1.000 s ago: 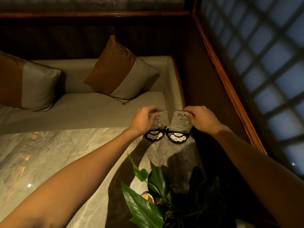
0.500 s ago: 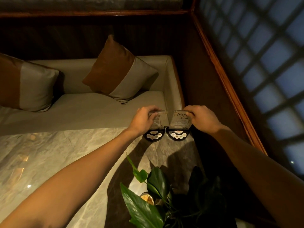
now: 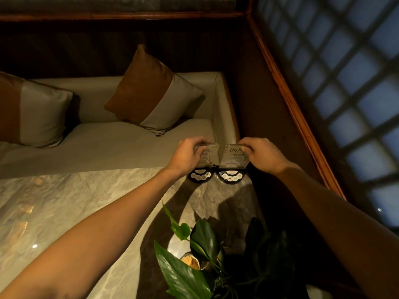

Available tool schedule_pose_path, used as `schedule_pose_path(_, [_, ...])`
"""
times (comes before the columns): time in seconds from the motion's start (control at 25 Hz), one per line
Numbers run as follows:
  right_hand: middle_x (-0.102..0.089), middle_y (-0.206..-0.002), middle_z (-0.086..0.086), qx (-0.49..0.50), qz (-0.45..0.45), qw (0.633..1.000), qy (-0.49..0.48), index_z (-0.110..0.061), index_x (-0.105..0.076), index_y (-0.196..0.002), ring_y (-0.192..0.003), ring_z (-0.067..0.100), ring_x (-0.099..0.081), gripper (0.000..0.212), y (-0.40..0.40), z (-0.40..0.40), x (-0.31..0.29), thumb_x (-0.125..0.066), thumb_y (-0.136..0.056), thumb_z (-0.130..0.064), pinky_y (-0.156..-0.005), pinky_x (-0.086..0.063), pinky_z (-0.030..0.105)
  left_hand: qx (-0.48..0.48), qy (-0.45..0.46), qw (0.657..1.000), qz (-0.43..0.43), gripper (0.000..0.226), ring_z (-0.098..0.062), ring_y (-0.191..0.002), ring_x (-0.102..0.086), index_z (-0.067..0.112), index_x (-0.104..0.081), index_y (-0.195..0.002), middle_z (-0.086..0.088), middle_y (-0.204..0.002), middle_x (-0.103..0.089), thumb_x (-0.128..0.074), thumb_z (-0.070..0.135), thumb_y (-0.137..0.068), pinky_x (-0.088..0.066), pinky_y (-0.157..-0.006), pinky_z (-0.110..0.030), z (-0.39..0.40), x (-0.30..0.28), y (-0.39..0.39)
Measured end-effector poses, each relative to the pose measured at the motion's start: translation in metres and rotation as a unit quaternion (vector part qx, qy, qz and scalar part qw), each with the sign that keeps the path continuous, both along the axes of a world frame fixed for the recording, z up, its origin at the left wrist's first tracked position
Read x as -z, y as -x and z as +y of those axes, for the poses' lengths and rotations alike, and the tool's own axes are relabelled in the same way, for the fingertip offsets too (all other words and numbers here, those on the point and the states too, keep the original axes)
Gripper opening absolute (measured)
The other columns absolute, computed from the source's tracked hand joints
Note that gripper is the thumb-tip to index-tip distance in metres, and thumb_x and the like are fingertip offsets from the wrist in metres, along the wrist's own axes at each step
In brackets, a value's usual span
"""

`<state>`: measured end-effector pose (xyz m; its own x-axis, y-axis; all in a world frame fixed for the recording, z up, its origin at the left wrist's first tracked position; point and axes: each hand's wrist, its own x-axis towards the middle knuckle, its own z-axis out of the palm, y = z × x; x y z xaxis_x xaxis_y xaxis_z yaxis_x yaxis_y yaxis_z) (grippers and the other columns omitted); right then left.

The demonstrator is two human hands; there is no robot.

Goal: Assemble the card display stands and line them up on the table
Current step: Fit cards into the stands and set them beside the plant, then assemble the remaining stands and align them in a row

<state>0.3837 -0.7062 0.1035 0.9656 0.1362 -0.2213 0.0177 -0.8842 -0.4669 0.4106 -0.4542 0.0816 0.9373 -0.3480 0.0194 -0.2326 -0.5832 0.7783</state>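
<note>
Our left hand (image 3: 187,155) pinches the top edge of the left card stand (image 3: 205,162); our right hand (image 3: 262,155) pinches the top corner of the right card stand (image 3: 234,161), marked 09. Both stands sit upright, side by side and nearly touching, on dark half-round bases at the far edge of the marble bench (image 3: 64,201). A leafy potted plant (image 3: 194,266) stands nearer us.

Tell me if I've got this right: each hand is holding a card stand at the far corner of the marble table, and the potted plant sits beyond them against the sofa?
Not quite. The head view shows the potted plant on the near side, closer to the person than the stands. The rest holds: the left hand grips the left card stand, the right hand the right card stand, at the marble table far corner.
</note>
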Motion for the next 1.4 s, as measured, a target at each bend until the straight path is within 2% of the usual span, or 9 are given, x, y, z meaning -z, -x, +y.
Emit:
schedule_pose_path(0.12, [-0.070,-0.116,0.003,0.007,0.001,1.000,0.002,-0.023,-0.063,-0.124,-0.102,0.021,-0.066,0.025,-0.002,0.001,0.002,-0.047,-0.105,-0.023,-0.084,-0.059,0.042,0.007,-0.030,0.999,0.012,0.024,-0.008,-0.108,-0.061,0.015,-0.069,-0.118,0.000,-0.117,-0.071,-0.062,0.011,-0.096,-0.044,-0.091,-0.022,0.003,-0.006,-0.007])
schedule_pose_path(0.28, [-0.070,-0.114,0.004,0.008,-0.007,1.000,0.012,-0.020,-0.064,-0.121,-0.098,0.018,-0.065,0.022,-0.001,0.002,0.007,-0.053,-0.102,-0.018,-0.077,-0.056,0.032,0.048,-0.078,0.996,0.022,0.034,-0.017,-0.121,-0.059,0.014,-0.064,-0.129,-0.002,-0.129,-0.067,-0.064,0.013,-0.095,-0.048,-0.102,-0.035,0.005,-0.009,-0.009])
schedule_pose_path(0.4, [-0.068,-0.118,0.006,0.014,-0.008,1.000,0.007,-0.017,-0.063,-0.124,-0.103,0.020,-0.065,0.024,0.001,0.003,0.007,-0.054,-0.102,-0.019,-0.086,-0.058,0.040,0.047,-0.095,0.994,0.017,0.041,-0.017,-0.124,-0.057,0.015,-0.059,-0.134,-0.003,-0.133,-0.063,-0.066,0.016,-0.094,-0.047,-0.104,-0.036,0.006,-0.010,-0.006])
schedule_pose_path(0.52, [-0.061,-0.129,0.011,0.022,-0.017,0.999,0.019,-0.014,-0.055,-0.138,-0.115,0.026,-0.060,0.040,0.005,0.004,0.004,-0.059,-0.099,-0.019,-0.096,-0.055,0.045,0.038,-0.117,0.992,-0.008,0.047,-0.019,-0.123,-0.055,0.016,-0.057,-0.136,-0.004,-0.134,-0.060,-0.069,0.017,-0.091,-0.047,-0.103,-0.037,0.012,-0.014,-0.002])
schedule_pose_path(0.72, [-0.053,-0.140,0.014,0.019,0.004,0.998,0.057,-0.014,-0.049,-0.144,-0.127,0.030,-0.054,0.053,0.010,0.004,-0.023,-0.066,-0.094,-0.015,-0.100,-0.051,0.043,0.017,-0.122,0.992,-0.009,0.056,-0.022,-0.135,-0.045,0.015,-0.050,-0.143,-0.005,-0.145,-0.051,-0.070,0.020,-0.091,-0.035,-0.110,-0.035,0.034,-0.041,0.010])
schedule_pose_path(0.92, [-0.046,-0.151,0.015,0.052,-0.014,0.995,0.083,-0.018,-0.042,-0.150,-0.134,0.032,-0.050,0.057,0.017,0.022,-0.081,-0.063,-0.098,-0.027,-0.104,-0.048,0.046,0.055,-0.161,0.985,-0.007,0.040,-0.018,-0.128,-0.054,0.016,-0.063,-0.131,-0.002,-0.135,-0.063,-0.067,0.026,-0.093,-0.040,-0.103,-0.028,0.084,-0.084,0.037])
schedule_pose_path(1.08, [-0.050,-0.148,0.013,0.042,-0.055,0.995,0.067,-0.019,-0.043,-0.149,-0.131,0.030,-0.054,0.055,0.034,0.078,-0.125,-0.062,-0.098,-0.029,-0.099,-0.051,0.042,0.061,-0.170,0.983,0.013,0.043,-0.016,-0.126,-0.057,0.017,-0.062,-0.133,0.000,-0.135,-0.063,-0.067,0.031,-0.093,-0.043,-0.101,-0.028,0.140,-0.117,0.075])
schedule_pose_path(1.16, [-0.052,-0.147,0.013,0.008,-0.077,0.996,0.054,-0.018,-0.043,-0.150,-0.131,0.030,-0.054,0.056,0.053,0.122,-0.140,-0.062,-0.098,-0.030,-0.102,-0.050,0.046,0.055,-0.168,0.984,0.007,0.047,-0.015,-0.126,-0.056,0.018,-0.060,-0.135,0.001,-0.136,-0.062,-0.065,0.039,-0.093,-0.044,-0.101,-0.028,0.174,-0.132,0.102])
schedule_pose_path(1.4, [-0.048,-0.152,0.012,-0.049,-0.147,0.988,0.006,-0.017,-0.038,-0.153,-0.139,0.031,-0.046,0.063,0.126,0.271,-0.145,-0.063,-0.097,-0.033,-0.109,-0.041,0.044,-0.029,-0.147,0.988,-0.025,0.058,-0.013,-0.130,-0.051,0.028,-0.054,-0.140,0.004,-0.142,-0.056,-0.061,0.057,-0.090,-0.042,-0.101,-0.028,0.295,-0.155,0.198])
